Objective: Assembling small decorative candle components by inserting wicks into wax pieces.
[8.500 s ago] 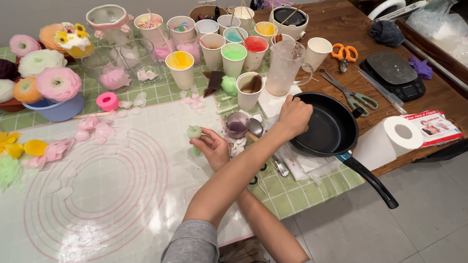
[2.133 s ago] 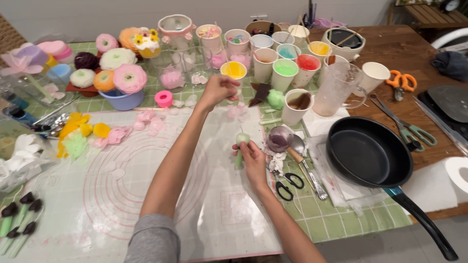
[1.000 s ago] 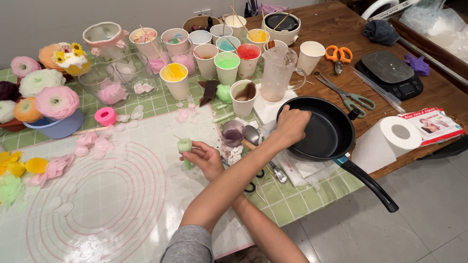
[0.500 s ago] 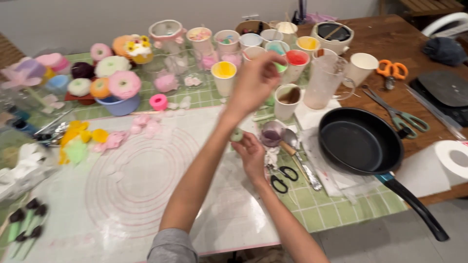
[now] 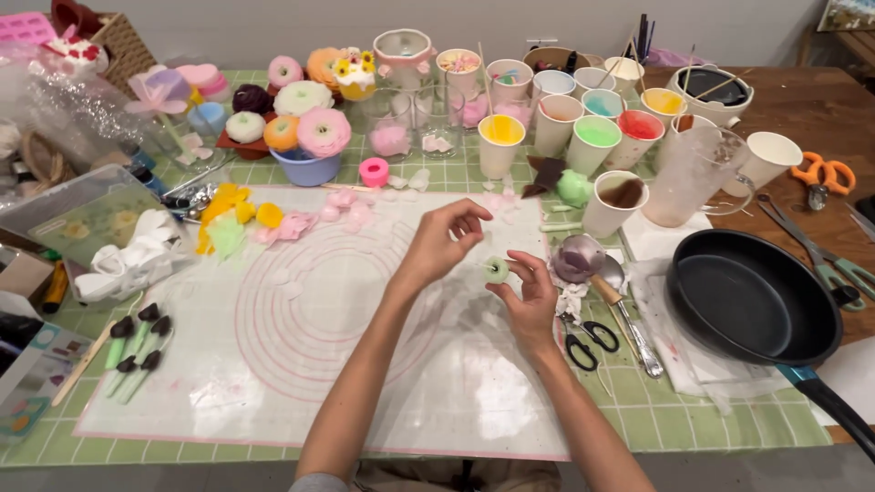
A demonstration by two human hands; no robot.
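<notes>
Pale green, a small round wax piece (image 5: 496, 269) is pinched between the fingertips of the right hand (image 5: 529, 301), held above the white baking mat (image 5: 273, 364). The left hand (image 5: 437, 244) is raised just beside it, fingers curled loosely, grasping nothing. Black scissors (image 5: 588, 342) lie near the right wrist.
</notes>
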